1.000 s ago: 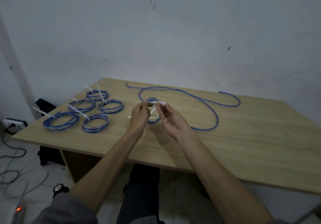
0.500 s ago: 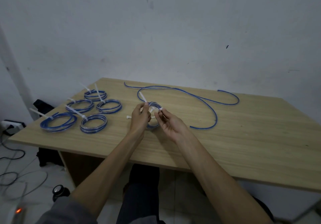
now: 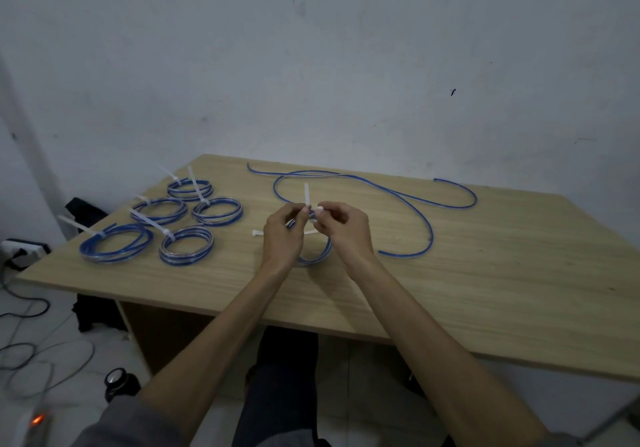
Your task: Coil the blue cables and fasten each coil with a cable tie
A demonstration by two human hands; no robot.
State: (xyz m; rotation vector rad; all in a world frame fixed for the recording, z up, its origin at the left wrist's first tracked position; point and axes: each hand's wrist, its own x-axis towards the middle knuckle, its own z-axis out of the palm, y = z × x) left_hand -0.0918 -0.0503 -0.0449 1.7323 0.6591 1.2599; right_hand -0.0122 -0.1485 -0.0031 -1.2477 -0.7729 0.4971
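Both bare forearms reach up from the lower edge toward the frame's centre. The left hand point(image 3: 282, 235) and right hand point(image 3: 344, 230) meet there, knuckles toward the camera, fingers curled, each grip pinched closed, thumbs nearly touching.

A single head-worn wide-angle view looks forward and down from above the near edge of the wooden table point(image 3: 485, 308), close enough that both forearms enter from the frame's bottom; the wall point(image 3: 311, 65) fills the upper half, floor the lower left.
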